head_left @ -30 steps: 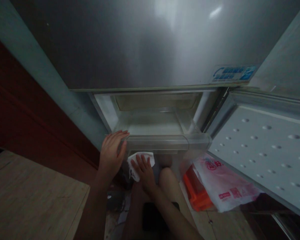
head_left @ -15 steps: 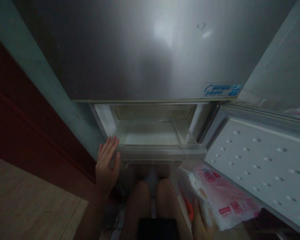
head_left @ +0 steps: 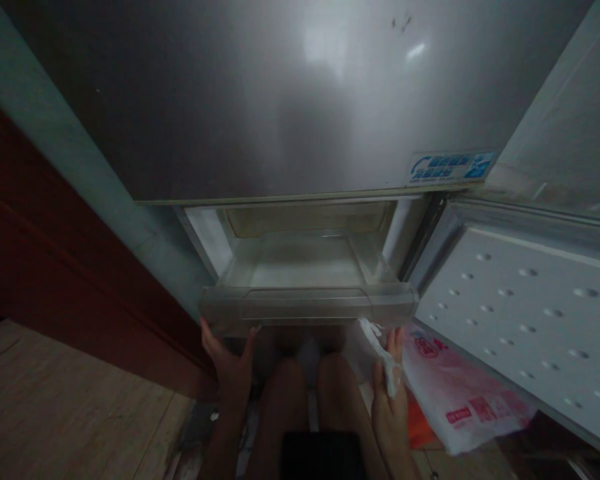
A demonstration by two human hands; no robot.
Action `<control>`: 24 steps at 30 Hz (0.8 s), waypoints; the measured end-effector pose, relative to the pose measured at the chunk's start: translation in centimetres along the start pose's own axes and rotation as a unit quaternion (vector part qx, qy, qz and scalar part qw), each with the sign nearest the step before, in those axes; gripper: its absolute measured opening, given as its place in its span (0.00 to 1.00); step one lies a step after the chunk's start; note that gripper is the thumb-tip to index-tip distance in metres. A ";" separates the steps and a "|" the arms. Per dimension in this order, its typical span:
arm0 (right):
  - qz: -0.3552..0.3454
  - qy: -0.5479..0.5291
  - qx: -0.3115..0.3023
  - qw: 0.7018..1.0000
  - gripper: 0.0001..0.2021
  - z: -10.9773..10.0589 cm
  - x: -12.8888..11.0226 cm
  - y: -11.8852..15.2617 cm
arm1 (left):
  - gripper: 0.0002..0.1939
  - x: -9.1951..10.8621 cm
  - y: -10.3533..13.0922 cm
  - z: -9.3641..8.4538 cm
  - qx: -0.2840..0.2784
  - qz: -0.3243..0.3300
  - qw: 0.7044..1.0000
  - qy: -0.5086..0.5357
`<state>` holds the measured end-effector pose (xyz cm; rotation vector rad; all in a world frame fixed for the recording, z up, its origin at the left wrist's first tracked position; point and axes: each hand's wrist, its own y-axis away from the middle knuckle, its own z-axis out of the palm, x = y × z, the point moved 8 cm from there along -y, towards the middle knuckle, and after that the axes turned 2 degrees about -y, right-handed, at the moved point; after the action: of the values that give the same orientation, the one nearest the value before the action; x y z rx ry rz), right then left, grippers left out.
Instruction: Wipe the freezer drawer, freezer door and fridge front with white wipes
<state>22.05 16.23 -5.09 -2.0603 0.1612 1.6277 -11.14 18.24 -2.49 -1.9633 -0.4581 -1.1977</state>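
Note:
A clear plastic freezer drawer (head_left: 305, 305) is pulled partway out of the open lower compartment of a fridge. Its visible floor is bare. My left hand (head_left: 231, 365) is at the lower left corner of the drawer front, thumb and fingers spread apart; whether the fingertips press on the plastic I cannot tell. Below the drawer's right end, my right hand (head_left: 391, 400) holds a crumpled white cloth (head_left: 380, 350) between thumb and fingers. The cloth's upper end reaches the drawer's lower edge.
The white inner side of the lower fridge door (head_left: 525, 320) stands open at right. A pink-and-white plastic bag (head_left: 470, 393) lies below it, beside something orange (head_left: 420, 423). The closed steel upper door (head_left: 305, 100) is overhead. A red-brown wooden panel (head_left: 80, 280) is at left.
My left hand has dropped from the drawer's upper left corner to its lower left corner. My right hand has risen with the white cloth, away from the plastic bag to the drawer's right end.

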 end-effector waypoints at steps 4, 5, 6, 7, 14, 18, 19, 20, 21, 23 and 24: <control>-0.005 0.005 0.000 1.000 0.32 0.7 0.4 -0.6 | 0.56 0.5 -0.1 0.4 0.026 -0.001 0.999 0.034; -0.007 0.007 0.000 1.000 0.32 0.9 0.4 -0.7 | 0.55 0.7 -0.1 0.5 0.031 0.000 0.998 0.045; -0.010 0.010 0.000 1.000 0.32 1.1 0.5 -0.7 | 0.54 0.9 -0.2 0.6 0.034 0.001 0.998 0.060; -0.012 0.014 0.002 1.000 0.32 1.3 0.5 -0.8 | 0.54 1.0 -0.2 0.6 0.037 0.002 0.996 0.076; -0.008 0.025 0.001 1.000 0.33 1.7 0.9 -1.1 | 0.50 2.1 -0.1 1.2 0.038 0.001 0.997 0.063; -0.021 0.033 0.006 0.999 0.33 1.8 0.5 -1.9 | 0.49 2.1 0.0 1.5 0.043 -0.012 0.997 0.062; -0.025 0.033 0.007 0.999 0.33 1.8 0.4 -2.2 | 0.49 2.1 -0.1 1.7 0.042 -0.011 0.997 0.066; -0.028 0.032 0.008 0.999 0.33 1.9 0.4 -2.4 | 0.49 2.1 -0.1 1.9 0.040 -0.009 0.997 0.069; -0.027 0.029 0.009 0.999 0.33 2.0 0.4 -2.7 | 0.50 2.1 -0.2 2.2 0.039 -0.007 0.997 0.068; -0.026 0.024 0.010 0.999 0.33 2.2 0.6 -3.3 | 0.50 1.8 -0.6 2.7 0.039 -0.009 0.998 0.058; -0.029 0.025 0.009 0.999 0.33 2.3 0.7 -3.6 | 0.50 1.6 -0.7 3.0 0.039 -0.013 0.998 0.050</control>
<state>21.64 20.55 -5.01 -2.0725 0.1314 1.5361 -9.08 20.86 -1.55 -1.8265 -0.4718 -1.2696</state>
